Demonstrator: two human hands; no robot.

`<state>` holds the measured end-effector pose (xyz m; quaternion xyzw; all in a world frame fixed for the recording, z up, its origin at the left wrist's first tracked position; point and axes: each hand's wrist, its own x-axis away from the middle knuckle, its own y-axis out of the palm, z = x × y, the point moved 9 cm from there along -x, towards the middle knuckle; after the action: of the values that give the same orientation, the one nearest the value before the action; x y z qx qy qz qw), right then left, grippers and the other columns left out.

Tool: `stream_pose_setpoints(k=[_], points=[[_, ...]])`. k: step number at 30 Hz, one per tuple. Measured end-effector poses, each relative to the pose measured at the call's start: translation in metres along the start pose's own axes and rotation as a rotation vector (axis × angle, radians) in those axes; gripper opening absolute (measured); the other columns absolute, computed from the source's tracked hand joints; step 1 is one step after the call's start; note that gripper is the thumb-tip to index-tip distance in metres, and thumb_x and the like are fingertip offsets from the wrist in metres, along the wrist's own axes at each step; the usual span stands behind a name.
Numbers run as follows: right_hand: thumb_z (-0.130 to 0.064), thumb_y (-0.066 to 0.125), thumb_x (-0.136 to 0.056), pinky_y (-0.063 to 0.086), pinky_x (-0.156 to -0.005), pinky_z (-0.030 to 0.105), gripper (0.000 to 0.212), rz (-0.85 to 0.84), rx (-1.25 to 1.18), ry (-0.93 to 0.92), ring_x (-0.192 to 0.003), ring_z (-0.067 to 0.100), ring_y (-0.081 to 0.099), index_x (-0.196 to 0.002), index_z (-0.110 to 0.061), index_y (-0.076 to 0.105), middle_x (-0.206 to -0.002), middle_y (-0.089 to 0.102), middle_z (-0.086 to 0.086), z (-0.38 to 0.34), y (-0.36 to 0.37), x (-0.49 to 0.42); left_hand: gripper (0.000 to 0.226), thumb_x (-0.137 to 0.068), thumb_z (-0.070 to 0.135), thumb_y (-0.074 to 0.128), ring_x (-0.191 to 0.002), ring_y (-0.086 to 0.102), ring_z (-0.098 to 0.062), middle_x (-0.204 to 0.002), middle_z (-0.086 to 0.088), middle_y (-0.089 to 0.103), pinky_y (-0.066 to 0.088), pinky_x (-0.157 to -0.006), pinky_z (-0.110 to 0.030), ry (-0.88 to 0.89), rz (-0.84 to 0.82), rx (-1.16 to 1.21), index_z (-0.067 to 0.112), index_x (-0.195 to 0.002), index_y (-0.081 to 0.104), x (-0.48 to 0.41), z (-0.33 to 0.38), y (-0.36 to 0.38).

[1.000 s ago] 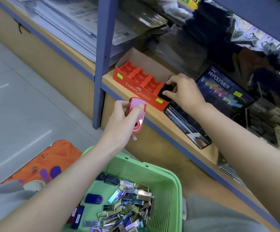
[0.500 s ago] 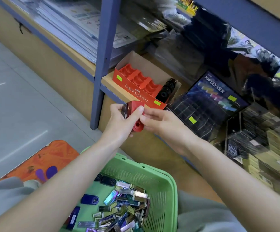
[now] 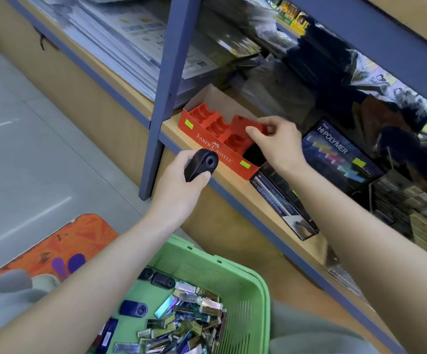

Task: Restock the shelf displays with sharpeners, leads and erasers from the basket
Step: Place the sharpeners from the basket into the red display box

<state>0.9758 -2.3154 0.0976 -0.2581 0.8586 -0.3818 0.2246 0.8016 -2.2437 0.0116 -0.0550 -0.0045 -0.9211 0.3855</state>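
A red Faber-Castell display box [image 3: 215,146] with moulded slots stands on the wooden shelf [image 3: 235,187]. My right hand [image 3: 281,146] pinches a red sharpener [image 3: 241,126] over the box's right slots, beside some dark sharpeners [image 3: 253,155] at its right end. In front of the shelf edge, my left hand [image 3: 176,187] grips a black sharpener [image 3: 201,164], hole facing me. The green basket [image 3: 235,274] sits below on my lap with several shiny lead cases [image 3: 192,310], a blue sharpener [image 3: 133,308] and black sharpeners [image 3: 161,279].
A blue steel post [image 3: 166,98] rises just left of the display box. A Hi-Polymer box [image 3: 340,154] and a slim black box [image 3: 284,205] stand to its right. Stacks of paper [image 3: 120,34] fill the left shelf. An orange mat [image 3: 54,244] lies on the floor.
The red sharpener passed from my left hand to my right, which carried it up to the display box. My left hand now holds a black sharpener instead.
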Motion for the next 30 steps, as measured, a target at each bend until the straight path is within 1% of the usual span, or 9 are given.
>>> stream_pose_setpoints(k=[1,3,6,8,11,16,22,26,30], points=[[-0.027,0.066,-0.089,0.040,-0.058,0.000,0.035,0.028,0.059,-0.007,-0.083,0.001,0.053,-0.120,-0.010,0.059,-0.099,0.055,-0.007,0.003,-0.001,-0.012,0.022,-0.091,0.016,0.058,-0.089,0.057,-0.014,-0.095,0.006,0.061,0.046,-0.083,-0.031,0.009,0.013,-0.011,0.021,-0.113,0.054,0.000,0.000,-0.002],[-0.027,0.070,-0.085,0.042,-0.068,0.010,0.035,0.066,0.167,-0.030,-0.092,0.010,0.058,-0.115,-0.011,0.061,-0.100,0.059,-0.003,0.008,-0.002,-0.032,0.023,-0.089,0.019,0.062,-0.089,0.059,-0.016,-0.097,-0.001,0.063,0.046,-0.081,-0.031,-0.007,0.050,-0.011,0.017,-0.109,0.053,-0.002,-0.003,-0.007],[-0.025,0.070,-0.085,0.048,-0.088,0.030,0.036,-0.010,0.348,-0.083,-0.108,0.022,0.059,-0.118,-0.012,0.061,-0.115,0.063,0.008,0.010,0.011,-0.051,0.023,-0.088,0.022,0.064,-0.088,0.059,-0.016,-0.099,-0.004,0.064,0.044,-0.075,-0.027,-0.013,0.069,-0.014,0.016,-0.104,0.049,-0.006,-0.004,-0.011],[-0.022,0.066,-0.088,0.046,-0.095,0.036,0.038,-0.078,0.421,-0.102,-0.114,0.025,0.057,-0.124,-0.011,0.059,-0.122,0.061,0.011,0.009,0.020,-0.055,0.022,-0.088,0.023,0.064,-0.088,0.059,-0.016,-0.099,-0.003,0.063,0.043,-0.072,-0.025,0.009,0.069,-0.018,0.017,-0.104,0.049,-0.008,-0.001,-0.014],[-0.021,0.064,-0.089,0.044,-0.098,0.038,0.040,-0.136,0.479,-0.113,-0.117,0.027,0.056,-0.128,-0.011,0.058,-0.126,0.060,0.012,0.006,0.024,-0.062,0.023,-0.089,0.021,0.063,-0.089,0.058,-0.014,-0.099,0.001,0.061,0.040,-0.068,-0.021,0.024,0.078,-0.023,0.016,-0.108,0.051,-0.010,0.001,-0.018],[-0.014,0.062,-0.090,0.044,-0.096,0.039,0.042,-0.223,0.591,-0.183,-0.117,0.030,0.055,-0.132,-0.010,0.055,-0.128,0.059,0.015,-0.006,0.034,-0.071,0.020,-0.089,0.019,0.063,-0.082,0.054,-0.006,-0.089,0.010,0.059,0.037,-0.064,-0.016,0.029,0.095,-0.037,0.017,-0.105,0.053,-0.011,-0.002,-0.023],[-0.017,0.066,-0.088,0.043,-0.101,0.039,0.046,-0.241,0.571,-0.134,-0.119,0.028,0.054,-0.131,-0.009,0.054,-0.129,0.057,0.014,0.005,0.034,-0.078,0.020,-0.089,0.018,0.062,-0.078,0.053,-0.003,-0.086,0.010,0.058,0.036,-0.060,-0.009,0.032,0.094,-0.035,0.016,-0.106,0.054,-0.012,-0.006,-0.023],[-0.017,0.062,-0.090,0.044,-0.098,0.039,0.044,-0.276,0.609,-0.172,-0.115,0.028,0.056,-0.132,-0.008,0.053,-0.128,0.058,0.015,0.005,0.033,-0.079,0.021,-0.089,0.017,0.063,-0.079,0.053,-0.004,-0.088,0.008,0.059,0.037,-0.059,-0.004,0.043,0.086,-0.037,0.015,-0.108,0.053,-0.013,-0.004,-0.019],[-0.008,0.058,-0.093,0.046,-0.094,0.040,0.040,-0.332,0.688,-0.205,-0.110,0.030,0.058,-0.132,-0.009,0.054,-0.121,0.061,0.016,-0.005,0.041,-0.086,0.023,-0.089,0.018,0.063,-0.081,0.054,-0.005,-0.091,0.007,0.059,0.037,-0.060,-0.003,0.034,0.092,-0.037,0.015,-0.109,0.053,-0.014,-0.004,-0.019]])
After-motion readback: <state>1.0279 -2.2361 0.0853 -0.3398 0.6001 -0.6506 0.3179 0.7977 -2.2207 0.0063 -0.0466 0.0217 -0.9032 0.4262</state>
